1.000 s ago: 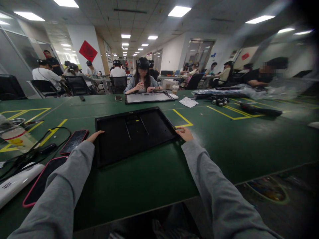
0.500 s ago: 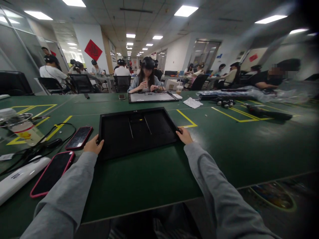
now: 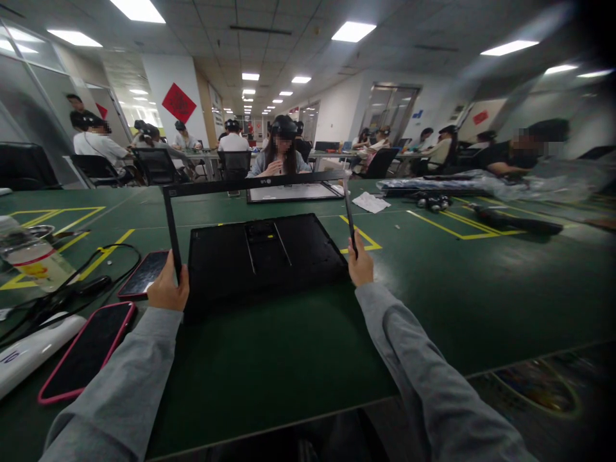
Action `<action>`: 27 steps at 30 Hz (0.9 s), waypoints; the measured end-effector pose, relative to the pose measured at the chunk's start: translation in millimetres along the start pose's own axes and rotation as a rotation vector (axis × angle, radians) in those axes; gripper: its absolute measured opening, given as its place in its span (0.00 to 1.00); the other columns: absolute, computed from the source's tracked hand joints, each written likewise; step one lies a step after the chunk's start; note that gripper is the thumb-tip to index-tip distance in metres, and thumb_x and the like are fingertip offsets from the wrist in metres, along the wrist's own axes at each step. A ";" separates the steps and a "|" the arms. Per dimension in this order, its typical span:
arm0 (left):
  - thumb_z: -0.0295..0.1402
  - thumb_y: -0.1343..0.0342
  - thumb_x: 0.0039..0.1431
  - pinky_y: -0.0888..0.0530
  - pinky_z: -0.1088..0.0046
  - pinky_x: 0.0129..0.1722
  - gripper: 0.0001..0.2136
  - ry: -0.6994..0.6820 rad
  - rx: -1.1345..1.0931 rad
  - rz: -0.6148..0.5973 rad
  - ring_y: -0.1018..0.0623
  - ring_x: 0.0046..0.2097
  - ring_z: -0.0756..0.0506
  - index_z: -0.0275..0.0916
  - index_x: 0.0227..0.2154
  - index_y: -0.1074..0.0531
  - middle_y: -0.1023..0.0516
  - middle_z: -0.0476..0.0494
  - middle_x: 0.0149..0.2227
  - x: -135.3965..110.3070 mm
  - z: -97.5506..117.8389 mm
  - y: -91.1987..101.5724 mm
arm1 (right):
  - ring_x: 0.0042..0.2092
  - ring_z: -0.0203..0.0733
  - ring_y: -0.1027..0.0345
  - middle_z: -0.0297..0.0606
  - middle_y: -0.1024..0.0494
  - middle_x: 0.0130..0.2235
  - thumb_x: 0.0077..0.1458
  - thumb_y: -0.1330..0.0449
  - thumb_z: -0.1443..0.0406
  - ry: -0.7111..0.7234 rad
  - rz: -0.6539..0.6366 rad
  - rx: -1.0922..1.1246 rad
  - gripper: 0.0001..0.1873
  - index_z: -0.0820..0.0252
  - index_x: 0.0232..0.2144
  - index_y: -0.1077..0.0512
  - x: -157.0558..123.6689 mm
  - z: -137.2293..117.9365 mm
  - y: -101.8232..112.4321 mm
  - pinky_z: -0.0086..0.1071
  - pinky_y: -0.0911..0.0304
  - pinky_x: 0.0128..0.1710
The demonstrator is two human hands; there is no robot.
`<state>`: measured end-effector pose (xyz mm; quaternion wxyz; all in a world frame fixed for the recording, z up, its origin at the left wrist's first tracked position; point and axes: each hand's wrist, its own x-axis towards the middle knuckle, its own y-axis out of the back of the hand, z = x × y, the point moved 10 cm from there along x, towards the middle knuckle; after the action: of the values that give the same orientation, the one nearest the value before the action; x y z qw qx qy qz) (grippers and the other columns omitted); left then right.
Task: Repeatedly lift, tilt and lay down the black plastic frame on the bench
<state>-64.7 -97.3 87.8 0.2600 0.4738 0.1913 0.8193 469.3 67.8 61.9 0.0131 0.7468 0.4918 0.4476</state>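
Left hand (image 3: 168,287) and right hand (image 3: 360,262) each pinch a side bar of the black monitor bezel (image 3: 255,183), top bar up clear of the rear cover (image 3: 231,263), which lies between them on the tabletop (image 3: 269,359), long axis left-right, neither hand clearly nearer.

"LG" on black frame (image 3: 255,182), "10" (maybe "01") on white device (image 3: 38,351), red sign (image 3: 179,103) illegible

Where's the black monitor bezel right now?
Slightly left of centre in the head view, the bezel is held up over the black back cover, between the left hand and right hand.
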 end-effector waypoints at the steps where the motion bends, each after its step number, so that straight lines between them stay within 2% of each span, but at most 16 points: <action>1: 0.41 0.50 0.61 0.31 0.58 0.52 0.29 0.008 0.037 -0.026 0.25 0.51 0.36 0.35 0.63 0.41 0.27 0.32 0.54 -0.1 -1.2 -3.4 | 0.57 0.49 0.34 0.38 0.26 0.55 0.63 0.54 0.59 -0.015 -0.031 -0.011 0.30 0.52 0.66 0.49 -0.3 5.6 -5.1 0.47 0.39 0.57; 5: 0.43 0.52 0.61 0.29 0.60 0.49 0.27 0.120 0.192 -0.202 0.23 0.47 0.37 0.39 0.61 0.37 0.23 0.35 0.49 -3.6 -17.5 -24.3 | 0.59 0.50 0.36 0.41 0.28 0.57 0.60 0.51 0.60 -0.072 -0.171 -0.038 0.28 0.57 0.62 0.38 -2.9 33.2 -29.4 0.47 0.41 0.59; 8: 0.43 0.53 0.61 0.29 0.61 0.48 0.27 0.169 0.226 -0.289 0.23 0.48 0.37 0.40 0.61 0.36 0.23 0.36 0.48 -6.5 -28.2 -36.1 | 0.60 0.48 0.38 0.40 0.30 0.59 0.59 0.49 0.62 -0.082 -0.205 -0.028 0.27 0.57 0.61 0.36 -4.2 44.6 -38.9 0.46 0.42 0.61; 15: 0.43 0.49 0.56 0.28 0.66 0.47 0.26 0.184 0.201 -0.379 0.22 0.44 0.42 0.39 0.57 0.32 0.23 0.40 0.48 -5.0 -53.6 -52.2 | 0.56 0.46 0.32 0.42 0.26 0.54 0.53 0.47 0.67 -0.106 -0.210 0.082 0.26 0.58 0.56 0.33 -2.8 46.9 -46.4 0.49 0.40 0.59; 19: 0.44 0.47 0.54 0.27 0.63 0.48 0.27 0.236 0.170 -0.391 0.22 0.44 0.40 0.39 0.56 0.31 0.20 0.40 0.42 -3.3 -69.5 -57.2 | 0.52 0.46 0.30 0.42 0.23 0.49 0.50 0.46 0.70 -0.128 -0.223 0.145 0.25 0.57 0.53 0.32 -2.4 46.0 -43.3 0.49 0.36 0.55; 25: 0.41 0.47 0.55 0.28 0.68 0.50 0.26 0.300 -0.065 -0.384 0.22 0.46 0.43 0.34 0.55 0.30 0.23 0.38 0.49 2.8 -82.0 -69.5 | 0.41 0.44 0.26 0.41 0.23 0.42 0.47 0.44 0.70 -0.136 -0.339 0.147 0.27 0.57 0.52 0.35 -11.9 46.8 -40.2 0.46 0.30 0.47; 27: 0.40 0.47 0.55 0.28 0.69 0.50 0.25 0.305 -0.063 -0.393 0.22 0.47 0.43 0.33 0.53 0.29 0.22 0.38 0.49 2.2 -84.6 -72.0 | 0.40 0.44 0.26 0.41 0.23 0.42 0.46 0.44 0.71 -0.137 -0.351 0.117 0.28 0.57 0.53 0.36 -14.4 48.3 -40.1 0.47 0.30 0.47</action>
<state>-122.1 -44.7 8.6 0.3971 0.2900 0.2914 0.8205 471.5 98.0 5.1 0.0810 0.6779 0.6375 0.3572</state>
